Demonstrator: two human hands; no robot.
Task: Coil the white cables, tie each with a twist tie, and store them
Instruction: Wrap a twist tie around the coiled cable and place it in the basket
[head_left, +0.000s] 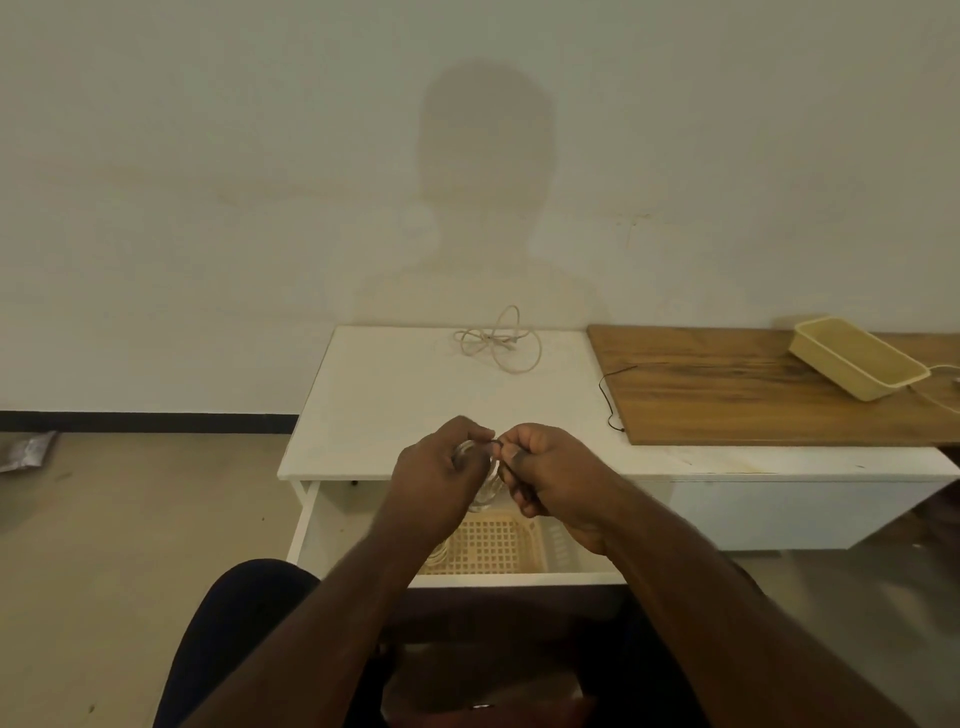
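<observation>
My left hand (441, 467) grips a small coil of white cable (485, 488) above the open drawer; the coil is mostly hidden between my hands. My right hand (545, 467) pinches a dark twist tie (500, 451) at the coil's top, its fingers curled close to my left fingers. A second white cable (498, 343) lies loose and tangled at the back of the white table (374, 395). A beige mesh basket (493, 545) sits in the open drawer (311, 519) under my hands, with another white coil (439, 555) partly showing at its left.
A wooden board (753, 389) covers the table's right part, with a beige tray (857, 358) on it and a thin black tie (610, 395) off its left edge. A cable (940, 371) trails by the tray. The wall stands right behind the table. My knees are below the drawer.
</observation>
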